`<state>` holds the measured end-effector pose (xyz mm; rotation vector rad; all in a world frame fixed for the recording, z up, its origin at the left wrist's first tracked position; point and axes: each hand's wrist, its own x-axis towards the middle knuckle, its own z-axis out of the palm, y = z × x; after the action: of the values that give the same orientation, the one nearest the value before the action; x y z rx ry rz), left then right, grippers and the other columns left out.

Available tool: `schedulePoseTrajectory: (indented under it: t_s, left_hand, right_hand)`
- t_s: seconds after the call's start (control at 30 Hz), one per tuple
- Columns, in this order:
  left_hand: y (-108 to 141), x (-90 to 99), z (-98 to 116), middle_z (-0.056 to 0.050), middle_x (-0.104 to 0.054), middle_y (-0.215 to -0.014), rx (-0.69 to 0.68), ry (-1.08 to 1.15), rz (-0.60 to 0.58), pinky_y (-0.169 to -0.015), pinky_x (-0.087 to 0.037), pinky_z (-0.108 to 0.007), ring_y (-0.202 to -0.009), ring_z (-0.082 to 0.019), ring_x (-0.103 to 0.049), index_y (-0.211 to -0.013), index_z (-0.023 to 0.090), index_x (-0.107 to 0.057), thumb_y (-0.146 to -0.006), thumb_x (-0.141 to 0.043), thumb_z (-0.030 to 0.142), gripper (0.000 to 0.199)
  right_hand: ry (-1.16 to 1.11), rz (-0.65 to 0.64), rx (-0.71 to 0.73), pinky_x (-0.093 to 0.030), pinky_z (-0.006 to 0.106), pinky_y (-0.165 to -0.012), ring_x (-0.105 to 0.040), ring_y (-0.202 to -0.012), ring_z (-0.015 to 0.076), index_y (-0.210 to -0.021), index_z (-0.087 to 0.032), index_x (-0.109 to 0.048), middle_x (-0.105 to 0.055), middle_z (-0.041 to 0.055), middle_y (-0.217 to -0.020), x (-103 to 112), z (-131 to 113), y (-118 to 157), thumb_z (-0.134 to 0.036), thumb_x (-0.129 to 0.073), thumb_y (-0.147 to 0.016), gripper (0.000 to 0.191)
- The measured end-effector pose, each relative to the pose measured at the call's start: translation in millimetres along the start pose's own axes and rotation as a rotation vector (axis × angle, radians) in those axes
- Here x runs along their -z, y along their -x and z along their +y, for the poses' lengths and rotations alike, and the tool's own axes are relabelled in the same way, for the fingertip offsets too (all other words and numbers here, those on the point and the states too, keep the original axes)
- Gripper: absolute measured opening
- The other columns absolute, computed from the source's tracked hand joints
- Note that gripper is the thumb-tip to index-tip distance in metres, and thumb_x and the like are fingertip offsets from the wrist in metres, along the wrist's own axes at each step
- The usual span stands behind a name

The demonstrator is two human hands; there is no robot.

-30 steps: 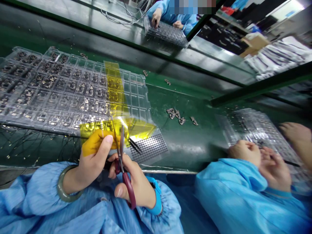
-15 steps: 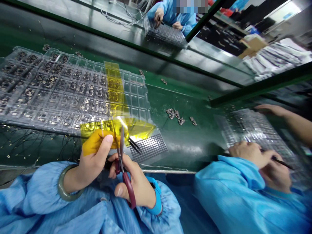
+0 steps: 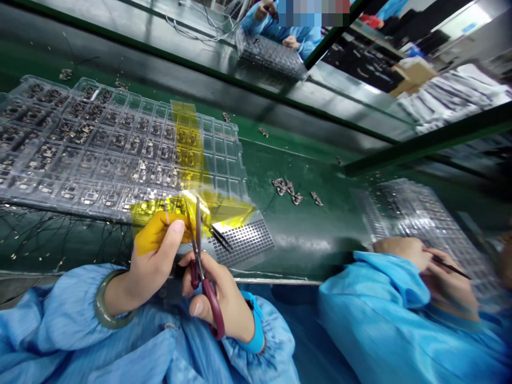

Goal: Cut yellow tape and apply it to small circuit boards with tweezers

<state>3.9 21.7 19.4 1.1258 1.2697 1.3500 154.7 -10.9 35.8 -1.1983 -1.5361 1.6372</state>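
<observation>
My left hand (image 3: 160, 242) pinches a sheet of yellow transparent film (image 3: 224, 208), whose near part covers its fingers. In my right hand (image 3: 220, 288) is a pair of scissors (image 3: 210, 304) with dark red handles. Their blades point away from me, against the film just right of my left fingertips. Black tweezers (image 3: 222, 238) also stick out beyond my right hand; their rear end is hidden. Beneath them lies a sheet with rows of small dark rectangles (image 3: 252, 237). Behind the film, clear plastic trays (image 3: 224, 144) hold many small circuit boards, crossed by a yellow film strip (image 3: 186, 133).
Small metal parts (image 3: 284, 186) lie in a cluster on the green mat (image 3: 296, 160). At right, a co-worker's hands (image 3: 444, 272) work with a dark tool over another clear tray (image 3: 424, 208). A green metal bar (image 3: 432, 144) crosses above. Another person sits across the bench.
The scissor blades have come closer together at the film. My left hand has barely moved. The co-worker at right has shifted their hands, and the person opposite has raised one hand.
</observation>
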Motion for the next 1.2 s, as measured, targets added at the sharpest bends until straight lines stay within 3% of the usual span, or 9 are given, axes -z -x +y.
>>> schedulePoseTrajectory:
  t_s: [0.4, 0.6, 0.7, 0.9, 1.2]
  left_hand:
    - [-0.5, -0.4, -2.5, 0.0, -0.064, -0.074, 0.034, 0.019, -0.016, -0.072, -0.053, -0.027, -0.07, -0.015, -0.063, -0.094, 0.021, -0.065, -0.096, -0.054, 0.042, 0.024]
    - [-1.3, -1.3, 6.7, 0.002, -0.063, -0.072, -0.069, -0.066, -0.054, -0.071, -0.052, -0.022, -0.066, -0.011, -0.061, -0.082, 0.02, -0.062, -0.098, -0.051, 0.034, 0.024]
    - [-0.9, -2.2, 11.2, 0.004, -0.063, -0.071, -0.148, -0.086, -0.066, -0.067, -0.051, -0.017, -0.065, -0.009, -0.061, -0.083, 0.021, -0.061, -0.097, -0.052, 0.027, 0.019]
    - [0.4, -2.2, 10.7, 0.004, -0.06, -0.068, -0.1, -0.113, -0.055, -0.069, -0.051, -0.017, -0.065, -0.009, -0.061, -0.078, 0.02, -0.059, -0.097, -0.051, 0.027, 0.022]
    - [0.7, -2.9, 13.6, 0.006, -0.064, -0.068, -0.162, -0.145, -0.087, -0.063, -0.049, -0.014, -0.062, -0.006, -0.062, -0.081, 0.021, -0.059, -0.096, -0.051, 0.02, 0.017]
  right_hand:
    - [-0.086, 0.093, -0.064, -0.036, 0.023, -0.051, -0.044, -0.05, 0.0103, -0.093, -0.015, -0.062, -0.055, -0.0042, -0.056, -2.5, -0.3, 2.8, -0.077, -0.073, -0.062, 0.069]
    - [-0.103, 0.126, -0.071, -0.036, 0.023, -0.05, -0.045, -0.051, 0.0111, -0.094, -0.014, -0.063, -0.056, -0.0029, -0.055, -2.9, 1.7, 3.7, -0.075, -0.074, -0.062, 0.07]
    - [-0.145, 0.12, -0.048, -0.037, 0.023, -0.049, -0.047, -0.052, 0.0114, -0.097, -0.014, -0.062, -0.057, -0.0024, -0.057, -3.6, 1.3, 1.1, -0.075, -0.075, -0.062, 0.072]
    - [-0.166, 0.102, -0.059, -0.034, 0.022, -0.047, -0.04, -0.047, 0.0082, -0.09, -0.015, -0.062, -0.052, -0.0049, -0.054, -4.1, 0.1, -1.6, -0.071, -0.076, -0.064, 0.064]
    - [-0.234, 0.073, -0.052, -0.036, 0.022, -0.049, -0.044, -0.049, 0.0085, -0.095, -0.014, -0.061, -0.055, -0.0036, -0.058, -2.7, 2.7, -4.6, -0.072, -0.076, -0.065, 0.067]
